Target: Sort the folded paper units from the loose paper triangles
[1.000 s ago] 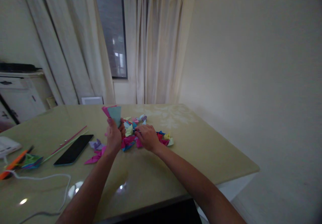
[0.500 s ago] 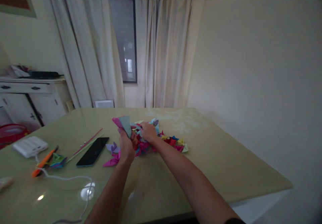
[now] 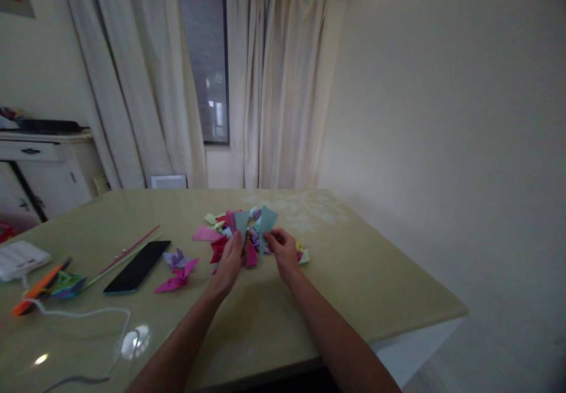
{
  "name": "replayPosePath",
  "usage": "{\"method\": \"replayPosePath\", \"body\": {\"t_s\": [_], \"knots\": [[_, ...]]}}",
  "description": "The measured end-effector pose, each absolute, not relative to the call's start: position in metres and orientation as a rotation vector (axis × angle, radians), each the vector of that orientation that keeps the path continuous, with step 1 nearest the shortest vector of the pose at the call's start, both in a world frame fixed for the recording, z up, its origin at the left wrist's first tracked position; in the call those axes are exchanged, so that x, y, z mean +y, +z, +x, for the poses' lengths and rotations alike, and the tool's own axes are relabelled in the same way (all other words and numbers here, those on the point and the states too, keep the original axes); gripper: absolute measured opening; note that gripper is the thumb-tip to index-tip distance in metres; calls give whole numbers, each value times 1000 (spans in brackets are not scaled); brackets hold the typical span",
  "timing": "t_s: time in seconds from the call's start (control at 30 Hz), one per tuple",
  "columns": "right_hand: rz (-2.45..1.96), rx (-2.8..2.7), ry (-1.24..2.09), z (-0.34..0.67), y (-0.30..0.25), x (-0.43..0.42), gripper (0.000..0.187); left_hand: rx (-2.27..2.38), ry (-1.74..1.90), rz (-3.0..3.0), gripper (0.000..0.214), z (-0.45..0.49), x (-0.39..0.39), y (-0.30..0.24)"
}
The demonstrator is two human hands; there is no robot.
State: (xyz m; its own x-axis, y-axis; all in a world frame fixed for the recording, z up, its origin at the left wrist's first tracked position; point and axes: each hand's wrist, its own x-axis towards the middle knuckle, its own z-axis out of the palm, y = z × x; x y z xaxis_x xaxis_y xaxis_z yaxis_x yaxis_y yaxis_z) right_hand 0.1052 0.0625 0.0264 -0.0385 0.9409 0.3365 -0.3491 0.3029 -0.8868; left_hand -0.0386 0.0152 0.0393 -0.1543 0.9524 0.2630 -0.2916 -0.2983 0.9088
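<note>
My left hand [image 3: 230, 257] is closed on a bunch of folded papers [image 3: 240, 221], pink and pale blue, that fans upward from the fingers. In a pinch between thumb and fingers, my right hand [image 3: 283, 250] holds one pale blue folded paper [image 3: 267, 222] upright, apart from the bunch. Behind and between both hands lies a pile of colourful folded paper pieces [image 3: 216, 248], partly hidden by them. Left of my left hand, a magenta origami piece [image 3: 177, 276] and a lilac one [image 3: 175, 258] lie on the table.
A black phone [image 3: 138, 267] lies to the left, beside thin pink and green strips [image 3: 128, 250]. Farther left are an orange-handled tool [image 3: 38, 290], a green-blue folded paper [image 3: 67, 284], a white box [image 3: 22, 260] and a white cable [image 3: 88, 312]. The table's right edge [image 3: 420, 328] is visible.
My right hand has drawn back from the pile and now holds a pale blue paper up on the right. The left hand keeps its bunch. The view has turned slightly right.
</note>
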Motion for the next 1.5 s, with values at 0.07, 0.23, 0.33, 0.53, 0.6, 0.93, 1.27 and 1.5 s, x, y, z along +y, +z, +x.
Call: {"method": "replayPosePath", "body": {"t_s": [0.07,0.23,0.33,0.53,0.6,0.93,1.27,1.5], "knots": [[-629,-1158,1234,103,25,58,40,1037,1628,1146,65,-35,16,31],[-605,-1266,1226,94,22,56,38,1294,1596,1150,57,-36,13,23],[-630,-1297,1230,91,18,56,40,1244,1513,1261,63,-37,8,22],[-715,-1422,935,96,14,61,38,1073,1532,1274,66,-33,10,27],[-818,-1424,817,101,12,65,32,1019,1645,1171,65,-36,13,31],[-1388,-2138,21,112,0,65,44,1015,1882,1064,68,-54,15,47],[-1675,-2041,-179,118,5,64,25,970,1936,1039,68,-53,15,51],[-1401,-2082,-154,106,19,61,40,742,2269,695,56,-83,18,70]]}}
